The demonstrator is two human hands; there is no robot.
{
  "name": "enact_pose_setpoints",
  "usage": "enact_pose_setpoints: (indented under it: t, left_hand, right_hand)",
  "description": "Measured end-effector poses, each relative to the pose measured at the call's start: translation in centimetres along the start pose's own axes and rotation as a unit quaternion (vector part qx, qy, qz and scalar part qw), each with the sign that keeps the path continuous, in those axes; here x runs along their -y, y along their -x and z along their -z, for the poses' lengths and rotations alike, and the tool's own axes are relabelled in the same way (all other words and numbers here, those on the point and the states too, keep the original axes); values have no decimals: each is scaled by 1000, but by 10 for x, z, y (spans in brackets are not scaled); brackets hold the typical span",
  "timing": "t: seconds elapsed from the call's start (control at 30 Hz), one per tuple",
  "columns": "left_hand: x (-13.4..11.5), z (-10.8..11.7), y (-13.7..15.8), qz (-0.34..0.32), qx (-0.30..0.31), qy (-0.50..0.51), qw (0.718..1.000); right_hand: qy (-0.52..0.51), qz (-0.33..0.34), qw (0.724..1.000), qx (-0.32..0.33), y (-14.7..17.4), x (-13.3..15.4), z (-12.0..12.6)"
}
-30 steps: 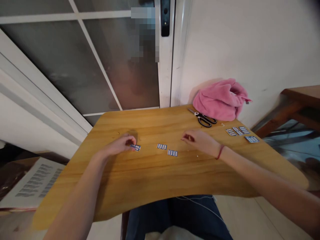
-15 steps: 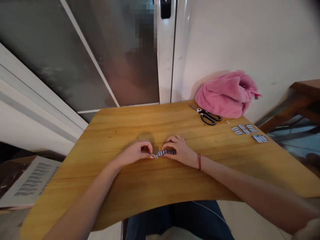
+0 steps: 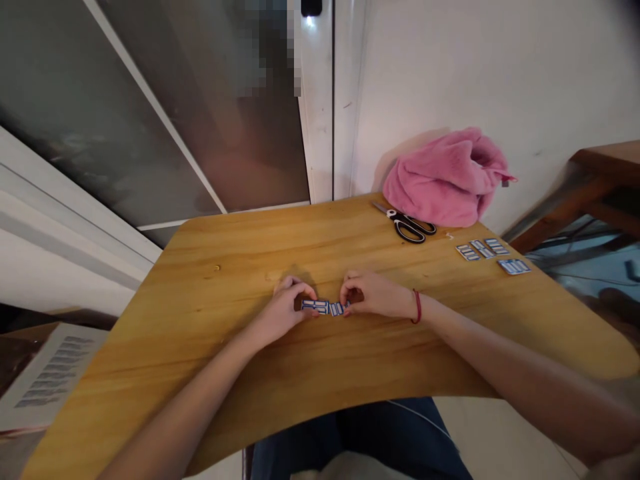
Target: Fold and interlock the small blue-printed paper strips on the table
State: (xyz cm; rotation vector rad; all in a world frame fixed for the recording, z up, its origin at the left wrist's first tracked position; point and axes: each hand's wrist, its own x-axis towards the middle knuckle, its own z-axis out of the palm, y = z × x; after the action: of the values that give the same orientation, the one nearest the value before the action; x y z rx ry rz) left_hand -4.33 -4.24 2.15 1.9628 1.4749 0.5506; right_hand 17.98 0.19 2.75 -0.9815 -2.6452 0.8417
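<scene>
Near the middle of the table, my left hand [image 3: 287,307] pinches a small blue-edged card with pale bars [image 3: 320,306] between thumb and fingers. Just to its right lies a second blue-and-white barred card [image 3: 336,309], whose right end is in the pinch of my right hand [image 3: 369,295]. The two pieces meet or nearly meet end to end; whether they are joined I cannot tell. Fingertips hide the outer ends of both. A red cord bracelet [image 3: 417,307] circles my right wrist.
Several similar barred cards [image 3: 483,249] lie at the table's right side, with a small stack [image 3: 514,267] nearer me. Black-handled scissors [image 3: 410,228] rest beside a pink plush cloth [image 3: 445,180] against the wall. A printed sheet [image 3: 55,373] is beyond the left edge of the wooden table [image 3: 280,387].
My left hand has brought its card level and flat beside the other one. My right hand has slid slightly right, now holding only that card's right end. The camera view has shifted a little.
</scene>
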Motion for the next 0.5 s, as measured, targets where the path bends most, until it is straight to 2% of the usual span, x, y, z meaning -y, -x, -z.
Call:
enact_pose_setpoints:
  t: [0.17, 0.37, 0.5]
  left_hand:
    - [3, -3, 2, -11, 6, 38, 999]
    - [5, -6, 4, -18, 18, 119, 993]
    - [2, -5, 4, -19, 6, 98, 995]
  right_hand:
    - [-11, -13, 999, -29, 1, 1, -2]
    - [-20, 29, 999, 10, 2, 1, -2]
    - [-46, 38, 998, 14, 4, 8, -3]
